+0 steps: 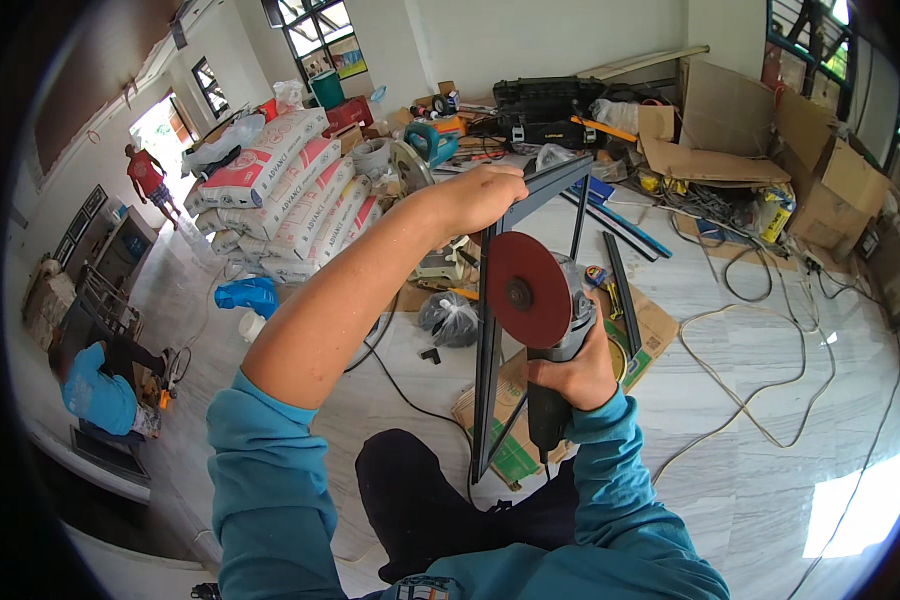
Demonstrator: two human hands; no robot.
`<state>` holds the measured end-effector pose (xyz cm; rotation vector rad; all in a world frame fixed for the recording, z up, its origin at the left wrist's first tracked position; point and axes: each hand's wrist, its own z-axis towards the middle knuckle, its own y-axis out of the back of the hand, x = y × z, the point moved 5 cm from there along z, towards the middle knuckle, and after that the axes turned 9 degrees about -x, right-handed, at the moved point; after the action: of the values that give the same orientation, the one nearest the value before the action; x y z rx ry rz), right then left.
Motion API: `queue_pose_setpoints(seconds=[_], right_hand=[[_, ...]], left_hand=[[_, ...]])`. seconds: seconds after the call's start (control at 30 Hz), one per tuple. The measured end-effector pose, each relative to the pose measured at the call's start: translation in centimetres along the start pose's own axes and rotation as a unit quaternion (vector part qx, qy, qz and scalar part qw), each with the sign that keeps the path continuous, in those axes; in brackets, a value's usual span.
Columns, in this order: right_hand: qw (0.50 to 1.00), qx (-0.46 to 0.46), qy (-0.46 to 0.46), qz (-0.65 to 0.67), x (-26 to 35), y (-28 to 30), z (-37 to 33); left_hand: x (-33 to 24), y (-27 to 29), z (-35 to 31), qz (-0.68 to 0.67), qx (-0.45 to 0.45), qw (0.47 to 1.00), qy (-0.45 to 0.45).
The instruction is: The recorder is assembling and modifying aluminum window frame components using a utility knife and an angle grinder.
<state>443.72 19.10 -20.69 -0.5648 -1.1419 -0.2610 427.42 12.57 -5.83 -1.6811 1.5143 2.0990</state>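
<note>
My left hand is closed around the upper part of a dark grey metal frame, held up on a slant in front of me. Its long side runs down toward my knees, and another bar reaches away to the upper right. In my right hand is an angle grinder, gripped by its body with the cord end down. The grinder's reddish-brown disc faces me beside the frame's long side; whether they touch I cannot tell. Part of the left fingers is hidden behind the frame.
Stacked sacks stand at the left, with a black plastic bag nearer me. Flattened cardboard lies below the frame. Loose cables cross the tiled floor at right. One person crouches at left; another stands near the doorway.
</note>
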Motion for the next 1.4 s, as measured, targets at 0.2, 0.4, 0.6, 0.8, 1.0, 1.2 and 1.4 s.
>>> queue_pose_setpoints(seconds=[0.2, 0.4, 0.6, 0.8, 1.0, 1.2, 1.4], right_hand=[[1.000, -0.005, 0.007, -0.004, 0.3, 0.1, 0.0], [1.000, -0.003, -0.005, 0.016, 0.4, 0.4, -0.1], [1.000, -0.003, 0.007, 0.001, 0.8, 0.6, 0.0], [1.000, 0.006, -0.019, 0.015, 0.0, 1.0, -0.1], [1.000, -0.005, 0.013, 0.001, 0.2, 1.0, 0.6], [1.000, -0.004, -0.017, 0.016, 0.7, 0.9, 0.9], [0.999, 0.013, -0.033, 0.018, -0.9, 0.9, 0.5]], left_hand=[[-0.3, -0.1, 0.0, 0.016, -0.001, 1.000, -0.009], [-0.7, -0.5, 0.1, 0.024, -0.003, 1.000, -0.003], [-0.8, -0.6, 0.4, 0.021, -0.002, 1.000, -0.006], [-1.1, -0.7, 0.7, 0.007, 0.009, 1.000, 0.010], [-1.2, -0.6, 0.8, 0.027, -0.005, 1.000, -0.012], [-1.4, -0.7, 0.9, 0.027, -0.004, 1.000, 0.000], [-0.7, -0.2, 1.6, 0.010, -0.005, 1.000, 0.007]])
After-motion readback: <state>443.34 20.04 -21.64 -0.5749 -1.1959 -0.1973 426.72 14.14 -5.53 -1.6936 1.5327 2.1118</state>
